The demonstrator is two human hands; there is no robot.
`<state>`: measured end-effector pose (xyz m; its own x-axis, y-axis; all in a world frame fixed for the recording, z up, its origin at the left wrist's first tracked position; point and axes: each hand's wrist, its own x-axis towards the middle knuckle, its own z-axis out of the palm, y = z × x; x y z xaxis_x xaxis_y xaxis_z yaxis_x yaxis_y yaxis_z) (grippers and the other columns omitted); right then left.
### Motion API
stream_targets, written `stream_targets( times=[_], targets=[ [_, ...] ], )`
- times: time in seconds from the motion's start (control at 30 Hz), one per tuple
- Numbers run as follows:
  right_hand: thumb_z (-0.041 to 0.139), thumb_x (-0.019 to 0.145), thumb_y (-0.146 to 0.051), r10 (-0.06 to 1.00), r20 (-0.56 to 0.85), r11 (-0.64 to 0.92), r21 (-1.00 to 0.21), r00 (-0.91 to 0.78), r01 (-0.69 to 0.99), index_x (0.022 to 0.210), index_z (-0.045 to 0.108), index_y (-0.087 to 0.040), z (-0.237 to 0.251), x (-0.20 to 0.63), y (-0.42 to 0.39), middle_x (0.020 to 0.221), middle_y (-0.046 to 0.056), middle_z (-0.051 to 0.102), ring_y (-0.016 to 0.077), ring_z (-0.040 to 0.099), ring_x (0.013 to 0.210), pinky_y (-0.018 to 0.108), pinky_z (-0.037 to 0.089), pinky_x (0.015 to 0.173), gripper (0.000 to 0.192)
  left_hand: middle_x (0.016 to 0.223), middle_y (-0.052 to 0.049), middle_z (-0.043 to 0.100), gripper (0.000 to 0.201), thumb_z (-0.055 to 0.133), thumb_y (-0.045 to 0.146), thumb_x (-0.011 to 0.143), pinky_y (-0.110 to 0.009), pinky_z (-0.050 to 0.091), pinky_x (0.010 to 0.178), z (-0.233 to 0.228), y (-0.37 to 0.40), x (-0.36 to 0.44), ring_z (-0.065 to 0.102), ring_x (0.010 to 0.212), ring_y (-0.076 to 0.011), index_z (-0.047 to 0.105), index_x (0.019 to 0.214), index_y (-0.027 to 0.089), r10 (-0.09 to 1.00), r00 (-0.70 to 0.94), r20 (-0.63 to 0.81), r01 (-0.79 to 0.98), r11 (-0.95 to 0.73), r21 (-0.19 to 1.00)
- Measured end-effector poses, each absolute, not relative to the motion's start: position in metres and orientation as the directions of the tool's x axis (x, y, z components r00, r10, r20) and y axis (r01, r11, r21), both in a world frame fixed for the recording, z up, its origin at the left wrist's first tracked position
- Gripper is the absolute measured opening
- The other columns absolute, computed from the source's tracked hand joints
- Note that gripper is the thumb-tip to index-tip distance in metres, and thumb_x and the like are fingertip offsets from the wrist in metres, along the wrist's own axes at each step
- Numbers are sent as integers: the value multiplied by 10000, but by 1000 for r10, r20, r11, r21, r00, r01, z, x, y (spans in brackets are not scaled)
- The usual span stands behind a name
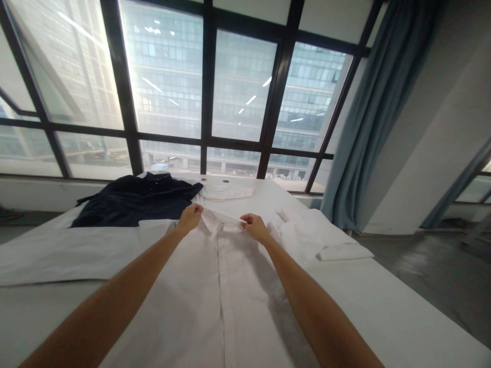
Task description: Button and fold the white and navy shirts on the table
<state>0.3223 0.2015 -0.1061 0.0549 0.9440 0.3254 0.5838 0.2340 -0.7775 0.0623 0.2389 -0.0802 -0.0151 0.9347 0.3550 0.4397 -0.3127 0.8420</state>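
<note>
My left hand (pixel 191 214) and right hand (pixel 253 225) pinch the white shirt's collar (pixel 222 224) closed-fisted, keeping it flat (navy shirt (pixel 134 202) aside).

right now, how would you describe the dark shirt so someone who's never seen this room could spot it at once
Start at the big black-framed window and drop to the white-covered table below it. On the far left part of that table, beyond the left hand, lies the dark shirt, spread flat with its collar toward the glass. It is the only navy garment there; the white shirt and folded white pieces nearby are all pale.
</note>
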Motion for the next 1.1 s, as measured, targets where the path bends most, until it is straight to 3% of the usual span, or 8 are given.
stream_targets(
  times=[0.13, 0.3, 0.5, 0.63, 0.77, 0.87, 0.97, 1.1],
  targets=[
    [608, 666, -202, 960, 277, 249, -903, 33, 350, 948, 636, -147, -118, 326, 198, 695, -10, 649, 109, 557, 589, 210, 422, 550, 289, 663, 22, 558, 164, 635, 289, 762, -284, 515, 643, -85, 220, 62, 573, 626, -120, 531, 738, 165, 981, 17, 196, -110, -193, 975],
    [649, 606, -213, 976, 202, 183, -965, 87, 185, 931, 628, -154, -121, 330, 193, 604, -48, 571, 78, 476, 494, 197, 374, 482, 331, 672, 62, 525, 214, 653, 235, 770, -256, 518, 599, -92, 204, 60, 557, 574, -88, 518, 934, 210, 989, 77, 128, -374, -91, 923],
    [623, 565, -160, 991, 91, 95, -995, 100, -35, 921, 586, -176, -112, 332, 192, 719, -16, 614, 116, 581, 625, 238, 464, 591, 358, 736, 41, 572, 295, 689, 223, 756, -221, 505, 599, -92, 194, 53, 566, 603, -81, 562, 1022, 203, 966, 232, 113, -394, -13, 919],
    [572, 557, -160, 995, 68, 76, -990, 76, -115, 925, 551, -190, -104, 334, 188, 767, 10, 634, 146, 609, 692, 270, 493, 655, 370, 653, 44, 557, 365, 770, 293, 669, -169, 409, 491, -93, 193, 46, 528, 560, -85, 648, 995, 184, 943, 304, 135, -92, -112, 989],
    [517, 528, -166, 997, 66, 69, -991, 31, -118, 898, 530, -191, -98, 335, 183, 797, 26, 643, 153, 602, 687, 264, 483, 652, 370, 605, 17, 582, 267, 796, 309, 599, -177, 362, 469, -93, 196, 44, 511, 545, -100, 689, 772, 135, 935, 273, 228, 136, -272, 953],
    [488, 499, -170, 995, 97, 95, -993, -34, -68, 859, 534, -194, -98, 337, 181, 803, 25, 648, 156, 596, 677, 243, 453, 597, 363, 622, 17, 594, 259, 798, 291, 595, -189, 403, 491, -91, 199, 44, 523, 550, -100, 669, 757, 135, 954, 210, 214, 39, -227, 973],
    [474, 481, -155, 986, 128, 127, -992, -103, -13, 867, 555, -197, -103, 340, 183, 770, 2, 650, 149, 586, 644, 226, 417, 554, 397, 678, 17, 609, 327, 785, 193, 624, -222, 480, 559, -88, 201, 44, 570, 590, -106, 646, 917, 146, 977, 192, 95, -204, -55, 977],
    [466, 480, -102, 988, 125, 145, -947, -85, 286, 808, 590, -168, -112, 340, 187, 664, -6, 639, 140, 570, 611, 211, 394, 536, 357, 786, -5, 646, 437, 702, 27, 667, -249, 529, 704, -84, 196, 43, 625, 703, -107, 595, 1067, 166, 964, 245, 104, -438, 15, 899]
  ],
)
